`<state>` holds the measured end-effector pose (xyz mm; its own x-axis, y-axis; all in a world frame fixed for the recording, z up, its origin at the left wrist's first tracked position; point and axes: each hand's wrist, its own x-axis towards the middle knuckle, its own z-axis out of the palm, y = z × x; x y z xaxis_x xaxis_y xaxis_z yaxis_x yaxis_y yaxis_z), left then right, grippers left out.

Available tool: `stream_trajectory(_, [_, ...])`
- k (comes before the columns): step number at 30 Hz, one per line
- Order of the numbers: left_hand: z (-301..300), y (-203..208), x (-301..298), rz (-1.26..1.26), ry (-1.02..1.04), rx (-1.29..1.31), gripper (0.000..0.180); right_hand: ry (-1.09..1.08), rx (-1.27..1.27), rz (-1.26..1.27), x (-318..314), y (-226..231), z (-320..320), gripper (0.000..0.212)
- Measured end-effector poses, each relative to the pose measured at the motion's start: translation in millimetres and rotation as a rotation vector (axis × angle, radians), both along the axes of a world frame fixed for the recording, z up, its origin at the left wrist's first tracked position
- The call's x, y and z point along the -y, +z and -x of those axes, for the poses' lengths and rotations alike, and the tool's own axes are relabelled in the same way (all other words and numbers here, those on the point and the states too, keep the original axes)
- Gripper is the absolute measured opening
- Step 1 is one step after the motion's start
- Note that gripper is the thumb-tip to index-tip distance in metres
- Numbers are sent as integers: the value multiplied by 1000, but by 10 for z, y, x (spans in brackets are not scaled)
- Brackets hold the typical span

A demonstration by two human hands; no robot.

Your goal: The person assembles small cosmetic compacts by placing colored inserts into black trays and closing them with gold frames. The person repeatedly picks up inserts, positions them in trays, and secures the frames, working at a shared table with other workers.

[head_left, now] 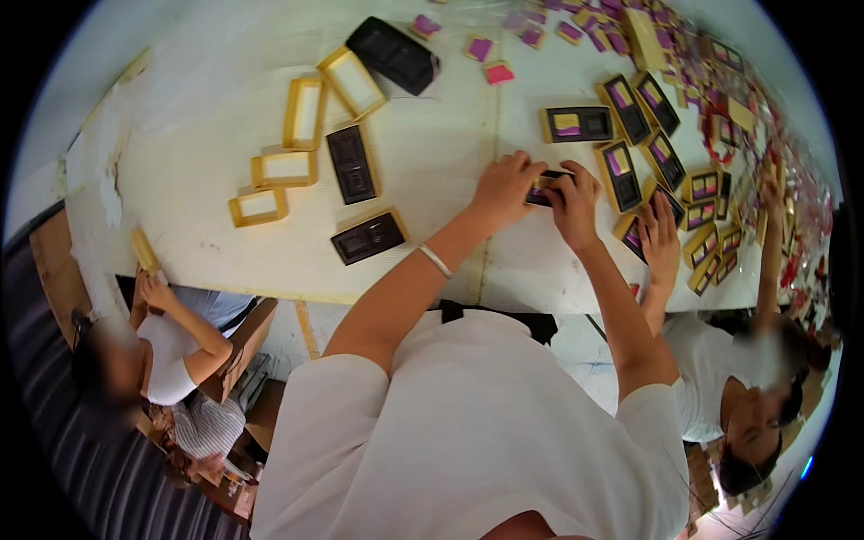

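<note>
At the middle of the table, both my hands meet over a small gold box with a black tray (pixel 542 198). A gold-and-purple wrapped piece (pixel 545 182) sits in it, partly covered by my fingers. My left hand (pixel 507 191) is closed around the box's left end, a white band on its wrist. My right hand (pixel 575 202) is closed at the other end, its thumb and fingers bent down over the tray. To the right stand several gold boxes with black trays (pixel 621 176), each holding a wrapped piece.
Empty gold frames (pixel 304 113) and black-tray boxes (pixel 353 164) lie left, below a loose black tray (pixel 393 54). Wrapped pieces (pixel 531 36) are scattered at the back right. A co-worker's hand (pixel 661 241) reaches in at right; another person holds a gold piece (pixel 144 252) at left.
</note>
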<state>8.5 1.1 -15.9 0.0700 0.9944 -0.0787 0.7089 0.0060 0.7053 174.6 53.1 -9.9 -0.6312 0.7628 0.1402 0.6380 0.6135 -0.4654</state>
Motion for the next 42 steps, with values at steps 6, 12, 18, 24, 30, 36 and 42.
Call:
stream_trajectory(6, [485,453,452,-35,469,-166,81,9,83,-94,-161,41,-413,17])
stream_trajectory(12, [1285,279,1088,247,868,-397,80,-28,-180,-110,-586,311,48,18])
stream_trajectory(18, [1090,311,1015,135,431,-159,75,-81,-183,-172,-1674,-171,1071,28])
stream_trajectory(24, [776,250,321,-33,148,-96,68,103,-49,-177,-1985,-355,1177,20])
stream_trajectory(30, [706,113,262,-13,248,-140,68,-469,-706,777,-1255,120,792,19])
stream_trajectory(36, [581,172,174,51,284,-83,67,-431,-645,903,-106,138,706,19])
stream_trajectory(42, [515,128,191,25,328,48,69,-354,-420,462,194,67,906,17])
